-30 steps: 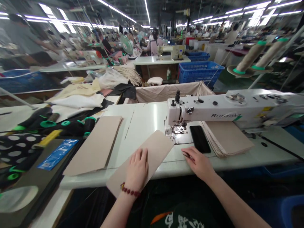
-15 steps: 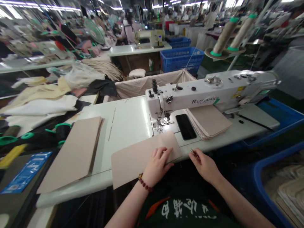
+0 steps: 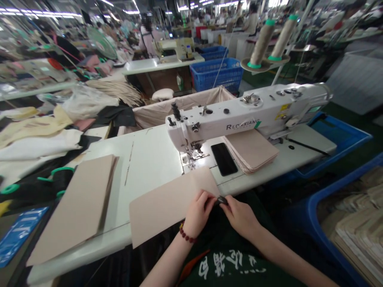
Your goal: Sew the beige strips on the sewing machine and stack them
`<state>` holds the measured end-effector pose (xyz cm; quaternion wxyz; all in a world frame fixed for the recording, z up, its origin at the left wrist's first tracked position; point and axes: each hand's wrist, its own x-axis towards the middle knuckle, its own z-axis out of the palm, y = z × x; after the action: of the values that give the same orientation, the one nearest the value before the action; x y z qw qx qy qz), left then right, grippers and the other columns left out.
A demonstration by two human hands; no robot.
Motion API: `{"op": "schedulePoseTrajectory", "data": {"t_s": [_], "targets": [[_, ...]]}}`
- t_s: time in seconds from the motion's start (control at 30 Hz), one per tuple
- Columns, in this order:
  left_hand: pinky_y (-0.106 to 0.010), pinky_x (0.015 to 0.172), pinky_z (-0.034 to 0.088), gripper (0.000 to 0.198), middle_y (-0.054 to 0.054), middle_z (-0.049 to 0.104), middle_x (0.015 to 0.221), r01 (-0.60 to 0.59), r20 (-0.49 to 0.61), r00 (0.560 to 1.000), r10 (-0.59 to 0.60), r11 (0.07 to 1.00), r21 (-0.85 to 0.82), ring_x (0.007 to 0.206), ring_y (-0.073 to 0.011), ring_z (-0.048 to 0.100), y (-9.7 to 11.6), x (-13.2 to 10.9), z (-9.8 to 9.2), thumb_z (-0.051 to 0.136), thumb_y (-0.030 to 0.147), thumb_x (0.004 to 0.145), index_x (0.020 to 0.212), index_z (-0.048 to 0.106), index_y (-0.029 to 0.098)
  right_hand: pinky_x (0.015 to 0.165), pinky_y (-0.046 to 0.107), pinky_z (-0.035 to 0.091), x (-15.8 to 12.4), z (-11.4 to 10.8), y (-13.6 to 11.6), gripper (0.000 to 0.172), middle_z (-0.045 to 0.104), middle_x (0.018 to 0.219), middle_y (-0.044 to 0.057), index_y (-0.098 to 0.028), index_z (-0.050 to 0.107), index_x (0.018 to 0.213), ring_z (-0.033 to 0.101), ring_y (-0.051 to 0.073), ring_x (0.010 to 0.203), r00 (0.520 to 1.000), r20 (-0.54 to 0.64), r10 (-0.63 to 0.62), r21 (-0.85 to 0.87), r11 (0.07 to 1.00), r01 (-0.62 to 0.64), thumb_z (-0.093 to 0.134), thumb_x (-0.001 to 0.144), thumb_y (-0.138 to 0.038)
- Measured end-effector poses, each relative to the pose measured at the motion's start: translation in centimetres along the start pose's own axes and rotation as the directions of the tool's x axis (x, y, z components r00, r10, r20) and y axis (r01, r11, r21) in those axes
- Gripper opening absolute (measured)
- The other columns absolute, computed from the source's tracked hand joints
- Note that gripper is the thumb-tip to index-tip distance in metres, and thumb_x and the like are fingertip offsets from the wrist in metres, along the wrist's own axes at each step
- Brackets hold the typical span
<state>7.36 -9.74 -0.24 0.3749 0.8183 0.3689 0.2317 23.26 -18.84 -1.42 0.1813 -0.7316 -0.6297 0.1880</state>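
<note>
A flat beige panel (image 3: 170, 201) lies in front of the sewing machine (image 3: 245, 115), its left end jutting past the table's front edge. At the panel's front right corner my left hand (image 3: 199, 213) is closed in a pinch; what its fingertips hold is hidden. My right hand (image 3: 241, 215) grips small dark thread snips (image 3: 221, 200), partly covered by the fingers and touching or nearly touching my left fingertips. A black phone (image 3: 224, 159) lies just beyond, beside a stack of beige panels (image 3: 253, 149) under the machine arm.
More beige panels (image 3: 73, 203) are stacked at the left of the table (image 3: 146, 159). Black thread spools (image 3: 61, 179) and fabric pieces (image 3: 38, 145) lie beyond them. To my right stands a blue bin (image 3: 312, 211) filled with beige pieces. Two thread cones (image 3: 261, 44) rise behind the machine.
My right hand has moved left with the snips to meet my left hand. My left fingers, spread on the panel before, have slid to its corner and closed. The camera view has shifted right.
</note>
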Motion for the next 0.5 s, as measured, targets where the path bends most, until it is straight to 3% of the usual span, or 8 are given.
{"op": "schedulePoseTrajectory", "data": {"t_s": [0.17,0.27,0.3,0.37,0.43,0.5], "targets": [[-0.032,0.079,0.049,0.021,-0.005,0.059,0.088,-0.042,0.044,0.998,0.042,0.999,-0.007,0.085,-0.0185,0.058,0.5,-0.2,-0.4,0.046,0.034,0.095,0.085,0.058,0.021,0.055,0.025,0.037,0.8,0.0,-0.2,0.023,0.068,0.080,0.002,-0.020,0.053,0.086,0.066,0.017,0.067,1.000,0.011,0.014,-0.072,0.997,-0.013,0.037,0.098,-0.031],[-0.031,0.073,0.048,0.034,-0.003,0.057,0.071,-0.151,0.242,0.959,0.145,0.988,0.008,0.074,-0.0175,0.057,-0.5,-0.5,-3.0,0.042,0.038,0.096,0.070,0.055,0.020,0.056,0.025,0.039,0.8,-0.4,0.3,0.026,0.068,0.076,0.001,-0.021,0.054,0.085,0.065,0.017,0.067,0.999,-0.037,0.021,-0.037,0.999,-0.022,0.034,0.098,-0.033],[-0.031,0.072,0.048,0.039,-0.003,0.055,0.067,-0.157,0.260,0.956,0.139,0.987,0.047,0.071,-0.0172,0.056,-1.1,-0.6,-4.2,0.039,0.039,0.097,0.066,0.053,0.020,0.055,0.025,0.039,0.7,-0.6,0.5,0.027,0.067,0.074,0.001,-0.022,0.054,0.086,0.065,0.017,0.065,0.998,-0.060,0.028,-0.016,0.999,-0.029,0.034,0.098,-0.035],[-0.034,0.076,0.048,0.038,-0.004,0.057,0.072,-0.084,0.144,0.988,0.055,0.974,0.208,0.076,-0.0188,0.057,-2.8,-0.8,-6.9,0.035,0.039,0.098,0.072,0.055,0.020,0.054,0.025,0.041,0.6,-0.9,0.6,0.026,0.066,0.072,0.000,-0.022,0.056,0.093,0.065,0.017,0.063,0.994,-0.102,0.040,0.035,0.999,-0.037,0.036,0.097,-0.038],[-0.041,0.090,0.044,0.027,-0.008,0.061,0.100,0.060,-0.074,0.997,-0.033,0.911,0.408,0.100,-0.0245,0.056,-4.5,-1.2,-9.1,0.042,0.042,0.095,0.098,0.059,0.021,0.057,0.025,0.045,0.5,-0.9,0.5,0.029,0.069,0.076,0.001,-0.022,0.056,0.108,0.066,0.018,0.066,0.992,-0.124,0.028,0.081,0.997,-0.018,0.039,0.095,-0.042],[-0.048,0.100,0.036,0.045,-0.013,0.053,0.124,0.168,-0.191,0.979,-0.073,0.820,0.547,0.118,-0.0307,0.046,-5.7,-1.9,-10.6,0.056,0.045,0.087,0.124,0.049,0.020,0.062,0.026,0.049,0.6,-0.3,0.2,0.036,0.071,0.087,0.002,-0.024,0.052,0.123,0.068,0.019,0.074,0.994,-0.109,-0.012,0.099,0.995,0.023,0.043,0.094,-0.043]]}}
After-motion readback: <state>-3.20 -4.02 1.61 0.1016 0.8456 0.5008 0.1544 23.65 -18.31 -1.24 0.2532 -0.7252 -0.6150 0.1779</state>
